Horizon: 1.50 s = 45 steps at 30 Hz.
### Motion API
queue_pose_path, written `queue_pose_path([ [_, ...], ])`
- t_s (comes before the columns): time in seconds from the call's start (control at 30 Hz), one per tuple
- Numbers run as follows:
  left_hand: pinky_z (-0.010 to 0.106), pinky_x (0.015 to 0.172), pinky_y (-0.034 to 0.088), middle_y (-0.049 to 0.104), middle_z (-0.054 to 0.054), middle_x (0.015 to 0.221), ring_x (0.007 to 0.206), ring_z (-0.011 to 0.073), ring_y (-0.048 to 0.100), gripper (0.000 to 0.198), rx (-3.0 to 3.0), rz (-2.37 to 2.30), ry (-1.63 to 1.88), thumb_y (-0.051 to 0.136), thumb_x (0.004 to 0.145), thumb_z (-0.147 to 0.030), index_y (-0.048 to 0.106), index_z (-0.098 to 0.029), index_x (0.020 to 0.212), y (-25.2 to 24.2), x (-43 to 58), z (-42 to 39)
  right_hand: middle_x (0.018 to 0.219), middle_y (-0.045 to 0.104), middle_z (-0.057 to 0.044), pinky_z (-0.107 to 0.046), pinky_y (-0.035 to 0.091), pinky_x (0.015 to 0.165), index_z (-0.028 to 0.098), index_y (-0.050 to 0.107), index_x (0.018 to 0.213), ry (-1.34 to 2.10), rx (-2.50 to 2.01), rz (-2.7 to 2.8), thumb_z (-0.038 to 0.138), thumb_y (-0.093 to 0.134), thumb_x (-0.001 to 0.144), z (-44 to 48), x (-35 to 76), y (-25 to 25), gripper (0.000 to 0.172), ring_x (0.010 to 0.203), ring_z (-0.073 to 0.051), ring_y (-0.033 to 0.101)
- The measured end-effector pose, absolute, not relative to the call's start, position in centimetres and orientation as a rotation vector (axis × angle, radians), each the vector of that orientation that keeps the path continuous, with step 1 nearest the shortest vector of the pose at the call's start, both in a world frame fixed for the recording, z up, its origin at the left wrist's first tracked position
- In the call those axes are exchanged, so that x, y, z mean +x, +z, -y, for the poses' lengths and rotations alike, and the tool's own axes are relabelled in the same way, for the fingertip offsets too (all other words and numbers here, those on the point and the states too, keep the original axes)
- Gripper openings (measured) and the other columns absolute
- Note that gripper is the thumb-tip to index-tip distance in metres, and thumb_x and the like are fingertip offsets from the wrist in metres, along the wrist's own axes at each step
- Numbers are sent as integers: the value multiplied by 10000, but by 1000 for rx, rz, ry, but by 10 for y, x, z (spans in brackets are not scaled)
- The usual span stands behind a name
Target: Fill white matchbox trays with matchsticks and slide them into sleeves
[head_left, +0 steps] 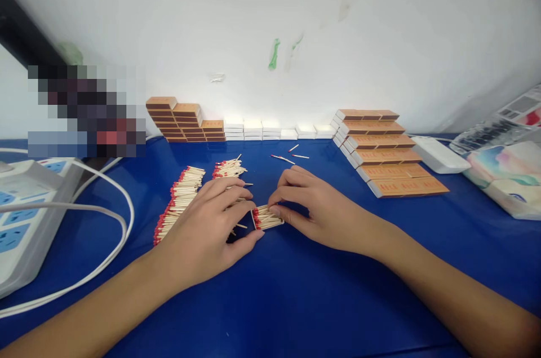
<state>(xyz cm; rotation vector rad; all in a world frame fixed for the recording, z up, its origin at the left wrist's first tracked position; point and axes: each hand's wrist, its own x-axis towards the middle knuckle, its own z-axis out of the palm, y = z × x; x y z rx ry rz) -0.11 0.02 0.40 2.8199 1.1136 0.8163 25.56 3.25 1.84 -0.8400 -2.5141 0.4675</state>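
Flanking the matchbox tray [254, 220] at frame centre, its long axis running left-right, our left hand [213, 214] spreads thumb from fingers, while the fingertips of our right hand [323, 208] bunch over its right end, pinching anything or not we cannot tell.

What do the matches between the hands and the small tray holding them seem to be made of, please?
The matches look like matte, bare wood: pale, slender sticks with red heads. The tray is probably thin white card, perhaps matte, judging by its slim, pale wall.
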Motion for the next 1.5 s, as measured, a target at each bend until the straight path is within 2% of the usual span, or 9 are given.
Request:
queue_pose_path([
  [0.33, 558, 1144, 534, 739, 125, 1234, 1297, 323, 619, 320, 2834, -1079, 876, 717, 980, -348, 710, -164, 1241, 7, 0, 3, 1005, 601, -65, -384, 499, 906, 215, 736, 1118, 485, -827, 2510, 197, 586, 1059, -30, 256, 20, 162, 967, -208, 570],
  [0.6, 519, 1150, 536, 736, 110, 1206, 1317, 307, 614, 131, 2807, -1004, 922, 728, 968, -275, 755, -189, 1064, 9, 1, 4, 997, 598, -66, -385, 508, 874, 207, 745, 1071, 489, -836, 2518, 134, 598, 1018, -31, 255, 23, 173, 943, -210, 574],
  [0.77, 527, 1140, 542, 742, 114, 1193, 1314, 309, 614, 151, 2808, -1028, 911, 715, 981, -287, 742, -177, 1081, 9, 2, 3, 1003, 590, -60, -390, 505, 920, 207, 738, 1068, 491, -847, 2503, 123, 609, 1006, -32, 257, 21, 165, 965, -207, 576],
  [1.0, 528, 1144, 539, 741, 101, 1207, 1316, 301, 614, 100, 2806, -1021, 916, 713, 983, -271, 736, -196, 1045, 8, 1, 4, 985, 599, -59, -373, 518, 844, 219, 727, 1019, 529, -847, 2492, 129, 634, 981, -28, 255, 26, 135, 935, -209, 578],
  [1.5, 490, 1147, 540, 743, 92, 1183, 1317, 277, 610, 61, 2771, -978, 936, 708, 988, -225, 750, -190, 1014, 8, 2, 3, 992, 618, -59, -367, 526, 861, 207, 723, 944, 617, -872, 2474, 182, 637, 1000, -26, 254, 29, 106, 958, -202, 604],
])
